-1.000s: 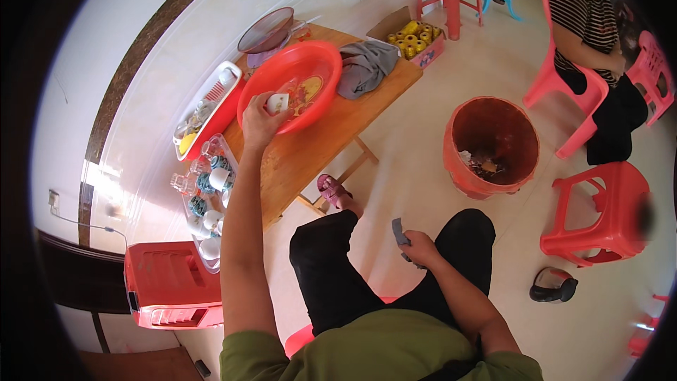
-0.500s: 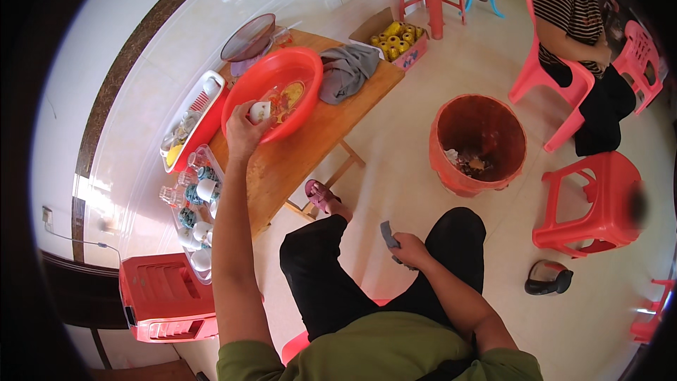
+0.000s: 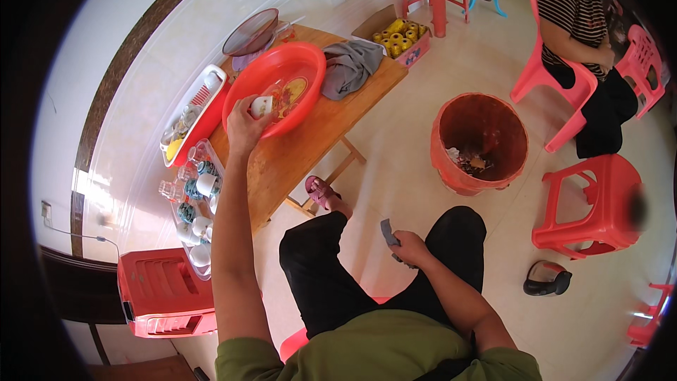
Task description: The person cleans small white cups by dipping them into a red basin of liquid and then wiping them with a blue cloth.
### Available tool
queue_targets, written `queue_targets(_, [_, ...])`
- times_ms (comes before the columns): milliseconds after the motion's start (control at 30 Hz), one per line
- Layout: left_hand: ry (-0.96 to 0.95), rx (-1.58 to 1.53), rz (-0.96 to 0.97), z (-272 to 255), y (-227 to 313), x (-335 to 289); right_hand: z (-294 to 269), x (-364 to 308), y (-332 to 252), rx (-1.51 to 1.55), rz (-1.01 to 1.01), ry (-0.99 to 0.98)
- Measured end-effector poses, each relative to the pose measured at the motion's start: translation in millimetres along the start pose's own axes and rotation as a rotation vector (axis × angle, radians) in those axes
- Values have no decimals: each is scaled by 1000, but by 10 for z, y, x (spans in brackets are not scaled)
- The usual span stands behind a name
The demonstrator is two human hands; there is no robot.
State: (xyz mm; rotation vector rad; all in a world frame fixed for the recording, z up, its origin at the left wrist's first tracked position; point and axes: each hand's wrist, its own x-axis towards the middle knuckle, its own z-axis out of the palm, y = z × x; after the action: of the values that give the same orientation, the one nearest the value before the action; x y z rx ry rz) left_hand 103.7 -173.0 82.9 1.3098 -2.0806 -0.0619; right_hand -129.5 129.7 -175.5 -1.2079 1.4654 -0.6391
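Observation:
My left hand (image 3: 247, 127) is closed on a small white cup (image 3: 261, 106), held over the near side of a red plastic basin (image 3: 310, 102). Shallow water and a yellowish round pattern show at the bottom of the basin. Down by my right knee, my right hand (image 3: 410, 247) grips a grey cloth (image 3: 387, 231), a strip of it sticking up past the fingers. The basin rests on a wooden table (image 3: 282, 176). Beside it lies a crumpled grey towel (image 3: 352, 67). A clear tray of cups and glasses (image 3: 204, 229) stands left of my forearm.
Left of the basin is a white-and-red dish rack (image 3: 185, 152), with a mesh strainer (image 3: 250, 32) behind. A red bin (image 3: 441, 162) holding waste stands on the floor, near a red stool (image 3: 585, 201) and a kettle (image 3: 547, 279). A person (image 3: 575, 28) sits at the far right.
Both hands keep nearly the same pose and hold the same things. The view has shifted very slightly.

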Motion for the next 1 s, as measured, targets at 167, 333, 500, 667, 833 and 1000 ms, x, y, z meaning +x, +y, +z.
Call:
queue_targets(167, [16,22,4,13,-57,4,-1,-9,-40,-14,-1,4])
queue_targets(333, [18,25,19,20,-58,13,-13,-12,-53,-8,6,2])
queue_targets(500, [10,22,9,8,-58,5,-53,-43,-151,17,65,-34])
queue_targets(667, [11,6,22,24,-36,11,-13,-16,-39,18,9,-4])
queue_targets(833, [27,5,30,16,-79,4,-21,-25,-87,17,28,-20])
queue_targets(1000, [13,4,23,9,-33,2,-23,-29,-91,10,40,-22])
